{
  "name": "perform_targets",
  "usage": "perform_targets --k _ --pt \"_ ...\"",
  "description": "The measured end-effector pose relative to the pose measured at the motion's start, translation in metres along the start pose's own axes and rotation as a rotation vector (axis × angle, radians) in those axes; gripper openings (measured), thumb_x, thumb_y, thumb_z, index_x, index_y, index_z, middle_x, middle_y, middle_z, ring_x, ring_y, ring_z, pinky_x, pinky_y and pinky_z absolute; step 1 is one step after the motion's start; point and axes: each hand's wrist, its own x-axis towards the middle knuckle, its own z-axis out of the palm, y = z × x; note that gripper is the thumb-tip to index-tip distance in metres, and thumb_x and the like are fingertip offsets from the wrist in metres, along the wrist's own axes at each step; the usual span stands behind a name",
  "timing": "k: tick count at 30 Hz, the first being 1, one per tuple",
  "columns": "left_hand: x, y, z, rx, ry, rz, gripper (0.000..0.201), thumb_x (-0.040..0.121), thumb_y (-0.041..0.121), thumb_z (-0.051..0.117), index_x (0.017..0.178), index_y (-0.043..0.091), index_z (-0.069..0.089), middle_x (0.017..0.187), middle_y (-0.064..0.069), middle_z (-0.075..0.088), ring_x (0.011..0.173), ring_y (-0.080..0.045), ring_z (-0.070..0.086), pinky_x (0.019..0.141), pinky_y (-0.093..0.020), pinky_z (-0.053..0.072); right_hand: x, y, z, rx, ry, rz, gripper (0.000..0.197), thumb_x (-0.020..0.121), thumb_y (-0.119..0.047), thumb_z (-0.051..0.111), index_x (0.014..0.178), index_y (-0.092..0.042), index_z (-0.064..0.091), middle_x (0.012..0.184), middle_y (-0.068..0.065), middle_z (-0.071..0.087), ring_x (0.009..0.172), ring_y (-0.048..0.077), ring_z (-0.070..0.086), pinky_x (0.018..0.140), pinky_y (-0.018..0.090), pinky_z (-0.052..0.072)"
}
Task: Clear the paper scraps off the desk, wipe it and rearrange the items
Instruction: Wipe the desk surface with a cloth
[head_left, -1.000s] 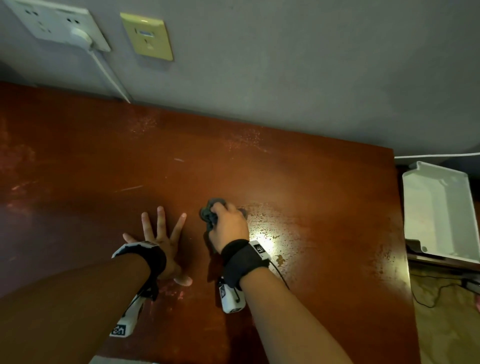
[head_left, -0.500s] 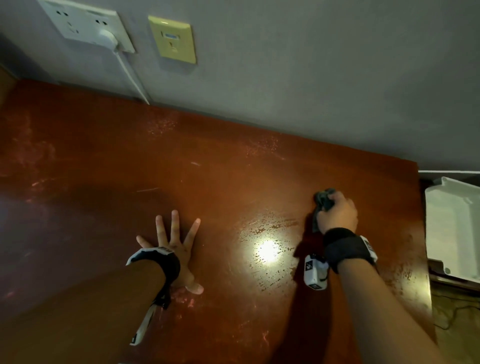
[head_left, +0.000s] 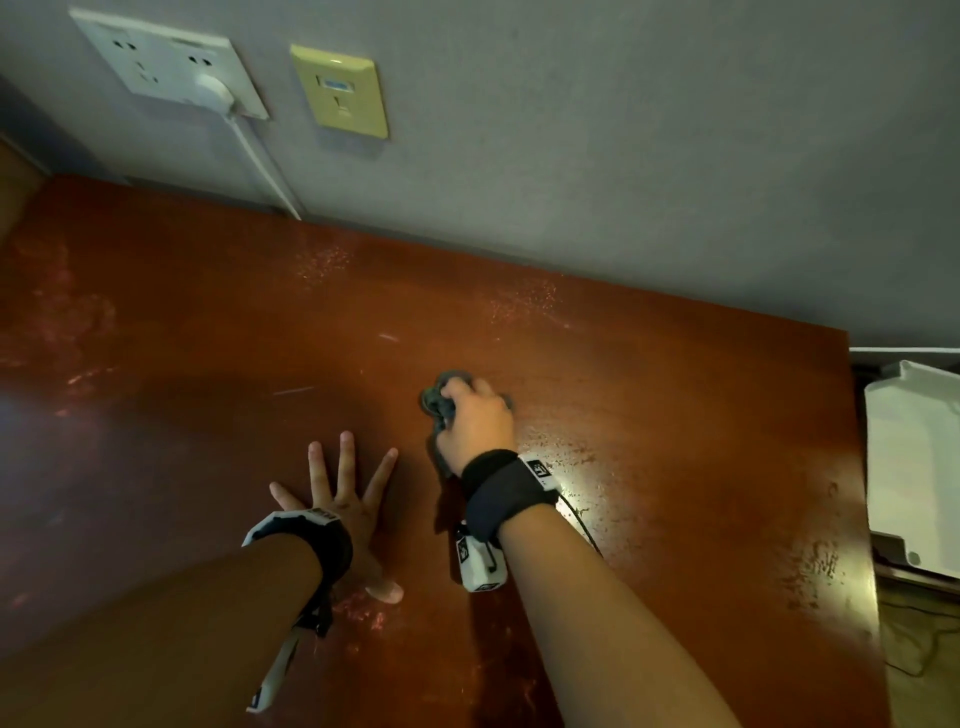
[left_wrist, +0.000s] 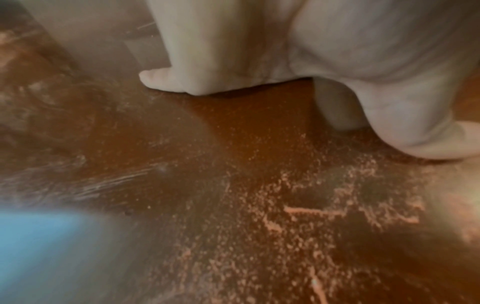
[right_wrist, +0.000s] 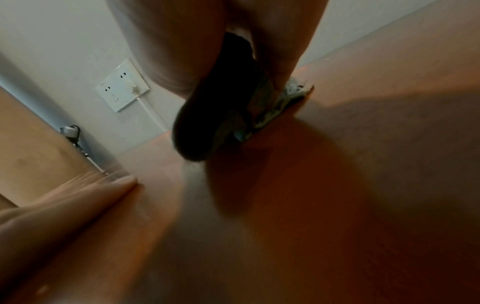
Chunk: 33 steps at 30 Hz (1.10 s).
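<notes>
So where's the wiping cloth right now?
In the head view, the dark cloth is bunched under the right hand near the middle of the desk, just right of the left hand, which lies flat on the wood.

Cloth (head_left: 440, 401): mostly covered by right hand (head_left: 475, 422); only a dark bunched edge shows. White box (head_left: 914, 467): cut off by the right edge of the head view. Left wrist view: blurred; blue patch (left_wrist: 33, 246) at lower left cannot be identified. Right wrist view: blurred; small dark object (right_wrist: 70, 131) at left cannot be identified
</notes>
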Motion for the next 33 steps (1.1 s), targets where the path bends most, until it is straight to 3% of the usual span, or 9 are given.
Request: perform_targets --k 3,7,11,16,22,28,33 --pt "-0.001 0.0 -0.001 -0.003 -0.007 0.005 0.159 0.045 0.076 0.081 0.123 0.044 -0.053 0.122 -0.01 -0.069 0.122 -0.047 -0.052 0.1 -0.083 -0.006 0.002 0.015 -0.013 -0.006 -0.005 0.02 0.038 0.082 -0.01 0.063 0.117 -0.022 0.058 0.12 0.007 0.054 0.106 0.03 0.057 0.093 0.037 0.05" --pt "-0.001 0.001 0.0 0.005 -0.002 -0.008 0.158 0.047 0.077 0.08 0.122 0.042 -0.055 0.121 -0.011 -0.07 0.122 -0.047 -0.051 0.101 -0.083 -0.005 0.005 0.084 -0.063 -0.026 0.118 0.243 0.041 0.084 -0.007 0.062 0.122 -0.021 0.058 0.124 0.009 0.053 0.109 0.029 0.056 0.093 0.033 0.047" --pt "0.001 0.0 -0.001 -0.002 -0.027 0.002 0.157 0.049 0.075 0.08 0.121 0.042 -0.055 0.116 -0.012 -0.071 0.118 -0.048 -0.054 0.1 -0.083 -0.007 0.002 0.158 -0.116 -0.034 0.3 0.455 0.038 0.079 -0.006 0.065 0.115 -0.017 0.062 0.118 0.016 0.062 0.107 0.035 0.059 0.093 0.043 0.052" --pt "0.003 0.0 -0.002 -0.012 -0.047 0.002 0.158 0.047 0.074 0.082 0.121 0.043 -0.054 0.115 -0.011 -0.072 0.115 -0.047 -0.056 0.098 -0.084 -0.009 0.009 0.156 -0.115 -0.059 0.356 0.538 0.041 0.081 -0.009 0.064 0.122 -0.014 0.058 0.122 0.018 0.055 0.108 0.039 0.055 0.092 0.044 0.049" --pt "0.003 0.002 -0.004 -0.011 -0.066 -0.01 0.158 0.047 0.074 0.082 0.121 0.043 -0.055 0.115 -0.011 -0.072 0.117 -0.048 -0.054 0.098 -0.084 -0.008 0.031 0.094 -0.08 -0.011 0.288 0.391 0.04 0.083 -0.01 0.065 0.122 -0.018 0.057 0.122 0.01 0.053 0.108 0.033 0.056 0.095 0.04 0.048" --pt "0.005 0.0 -0.003 -0.015 -0.054 0.007 0.16 0.044 0.077 0.081 0.123 0.043 -0.054 0.118 -0.01 -0.071 0.117 -0.048 -0.055 0.096 -0.085 -0.009 0.04 0.0 -0.012 -0.023 0.067 0.058 0.04 0.084 -0.016 0.064 0.122 -0.021 0.055 0.123 0.008 0.051 0.107 0.031 0.057 0.094 0.039 0.052" --pt "0.005 0.001 -0.002 -0.013 -0.028 0.012 0.16 0.044 0.077 0.081 0.123 0.043 -0.054 0.12 -0.01 -0.07 0.119 -0.048 -0.053 0.097 -0.085 -0.008 0.038 -0.002 -0.013 -0.025 0.018 0.008 0.039 0.084 -0.013 0.063 0.122 -0.019 0.057 0.124 0.009 0.052 0.108 0.033 0.056 0.095 0.038 0.05"
